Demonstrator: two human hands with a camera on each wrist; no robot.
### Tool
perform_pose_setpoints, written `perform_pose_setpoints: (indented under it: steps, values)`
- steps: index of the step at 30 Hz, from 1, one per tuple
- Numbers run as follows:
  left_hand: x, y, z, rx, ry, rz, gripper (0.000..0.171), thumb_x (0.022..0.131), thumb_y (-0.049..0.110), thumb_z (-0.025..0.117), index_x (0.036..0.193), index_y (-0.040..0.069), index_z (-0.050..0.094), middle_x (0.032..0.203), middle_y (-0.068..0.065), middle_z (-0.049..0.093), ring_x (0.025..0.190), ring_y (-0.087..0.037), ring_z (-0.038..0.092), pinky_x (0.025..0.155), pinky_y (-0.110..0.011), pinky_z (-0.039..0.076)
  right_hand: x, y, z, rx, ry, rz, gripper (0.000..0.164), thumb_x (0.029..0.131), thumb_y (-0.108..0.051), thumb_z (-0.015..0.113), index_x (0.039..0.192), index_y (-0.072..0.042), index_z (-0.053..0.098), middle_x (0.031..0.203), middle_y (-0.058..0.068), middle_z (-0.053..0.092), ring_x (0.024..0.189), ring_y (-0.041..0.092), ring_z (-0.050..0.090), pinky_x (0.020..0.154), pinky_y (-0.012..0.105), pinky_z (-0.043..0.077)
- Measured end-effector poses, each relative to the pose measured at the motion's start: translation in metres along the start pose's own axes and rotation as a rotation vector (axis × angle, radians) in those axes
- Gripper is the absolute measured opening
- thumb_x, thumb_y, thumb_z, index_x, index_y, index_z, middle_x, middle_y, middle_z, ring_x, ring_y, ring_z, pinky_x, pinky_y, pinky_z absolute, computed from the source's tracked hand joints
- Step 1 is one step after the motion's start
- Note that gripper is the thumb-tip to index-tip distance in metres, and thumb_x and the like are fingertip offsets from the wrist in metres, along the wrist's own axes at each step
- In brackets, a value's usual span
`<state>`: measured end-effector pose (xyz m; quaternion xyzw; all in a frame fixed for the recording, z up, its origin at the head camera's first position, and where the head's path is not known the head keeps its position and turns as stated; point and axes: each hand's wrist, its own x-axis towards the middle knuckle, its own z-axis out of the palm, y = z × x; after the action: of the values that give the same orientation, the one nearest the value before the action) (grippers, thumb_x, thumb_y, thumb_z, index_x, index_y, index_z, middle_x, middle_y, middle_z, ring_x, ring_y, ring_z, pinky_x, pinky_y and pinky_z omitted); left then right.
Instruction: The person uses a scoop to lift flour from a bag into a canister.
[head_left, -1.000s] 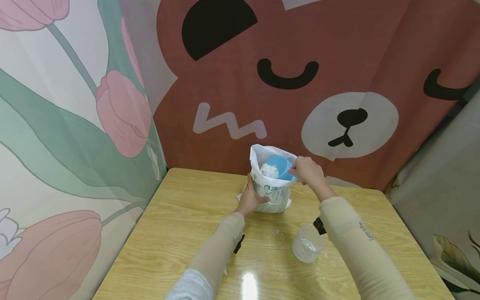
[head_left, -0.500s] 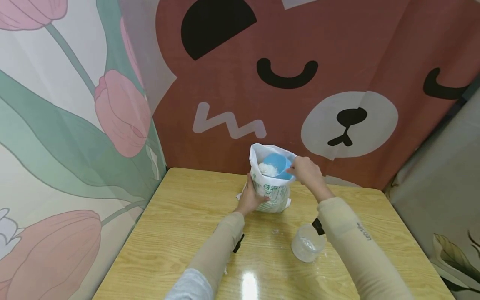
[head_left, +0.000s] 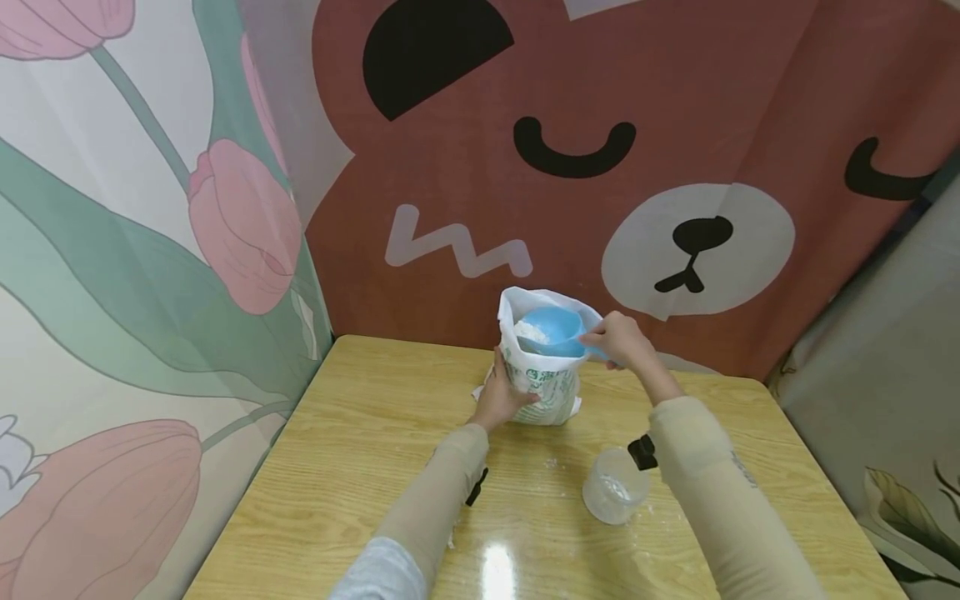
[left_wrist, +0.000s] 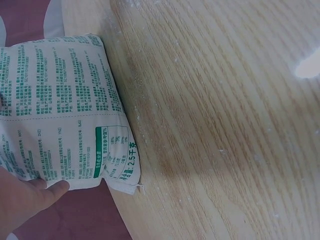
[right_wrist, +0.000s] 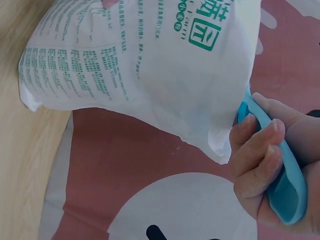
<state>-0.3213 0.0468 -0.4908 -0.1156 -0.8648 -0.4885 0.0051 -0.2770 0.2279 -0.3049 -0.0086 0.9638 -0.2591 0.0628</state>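
Bag [head_left: 553, 393] white with green printing, scoop [head_left: 558, 323] uniform light blue, powder [head_left: 529, 332] white, table [head_left: 360, 425] yellow-brown wood-grained, backdrop [head_left: 450, 183] red-brown bear-printed, sleeves [head_left: 723, 492] beige.

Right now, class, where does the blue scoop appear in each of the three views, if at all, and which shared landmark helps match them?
Head: slightly right of and below centre, the blue scoop is in the mouth of the green-printed white bag, held by the right hand.
Left wrist: not in this picture.
Right wrist: towards the right edge, its handle in the right hand.
Shared landmark: the bag, in all three.
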Motion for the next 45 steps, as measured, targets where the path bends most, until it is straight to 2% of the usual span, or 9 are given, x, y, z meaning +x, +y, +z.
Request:
perform_pose_setpoints:
  steps: [4, 7, 10, 20, 30, 45]
  values:
    - [0.000, 0.000, -0.001, 0.000, 0.002, 0.000, 0.122, 0.069, 0.033, 0.080, 0.147, 0.010, -0.011, 0.148, -0.018, 0.023, 0.131, -0.032, 0.030, 0.103, -0.043, 0.031, -0.002, 0.003, -0.003, 0.035, -0.001, -0.013, 0.029, 0.092, -0.025, 0.056, 0.081, -0.004, 0.072, 0.045, -0.005, 0.031, 0.044, 0.015, 0.047, 0.046, 0.028, 0.042]
    - [0.000, 0.000, 0.000, 0.003, 0.009, 0.006, 0.122, 0.069, 0.033, 0.081, 0.147, 0.009, -0.010, 0.147, -0.019, 0.025, 0.130, -0.033, 0.032, 0.103, -0.044, 0.032, -0.004, 0.006, -0.005, 0.058, -0.008, -0.012, 0.030, 0.091, -0.026, 0.056, 0.093, 0.000, 0.071, 0.046, -0.005, 0.034, 0.044, 0.014, 0.047, 0.047, 0.029, 0.043]
    - [0.000, 0.001, 0.000, 0.011, 0.011, 0.009, 0.122, 0.069, 0.033, 0.081, 0.147, 0.008, -0.010, 0.146, -0.020, 0.026, 0.129, -0.033, 0.034, 0.102, -0.044, 0.033, -0.005, 0.010, -0.006, 0.092, -0.016, -0.003, 0.030, 0.091, -0.026, 0.057, 0.093, 0.001, 0.070, 0.047, -0.005, 0.033, 0.043, 0.013, 0.045, 0.047, 0.028, 0.043]
    - [0.000, 0.002, -0.002, 0.013, 0.009, 0.013, 0.122, 0.069, 0.034, 0.081, 0.147, 0.009, -0.010, 0.146, -0.020, 0.026, 0.129, -0.034, 0.034, 0.101, -0.046, 0.034, -0.008, 0.014, -0.009, 0.158, -0.028, 0.022, 0.033, 0.091, -0.030, 0.056, 0.078, -0.001, 0.066, 0.047, -0.005, 0.030, 0.041, 0.012, 0.041, 0.048, 0.028, 0.041]
    - [0.001, 0.002, -0.002, 0.008, 0.013, 0.029, 0.123, 0.068, 0.033, 0.081, 0.147, 0.010, -0.010, 0.145, -0.019, 0.028, 0.129, -0.032, 0.035, 0.101, -0.044, 0.034, -0.015, 0.016, -0.013, 0.184, -0.036, -0.017, 0.032, 0.092, -0.028, 0.055, 0.085, 0.002, 0.067, 0.048, -0.004, 0.032, 0.042, 0.013, 0.040, 0.048, 0.030, 0.040]
    - [-0.001, 0.000, -0.003, -0.001, -0.003, 0.023, 0.124, 0.068, 0.033, 0.081, 0.147, 0.009, -0.011, 0.146, -0.020, 0.027, 0.129, -0.032, 0.034, 0.102, -0.043, 0.033, -0.021, 0.021, -0.013, 0.232, -0.052, -0.006, 0.038, 0.093, -0.031, 0.054, 0.096, 0.004, 0.067, 0.050, -0.004, 0.034, 0.043, 0.013, 0.038, 0.047, 0.029, 0.040]
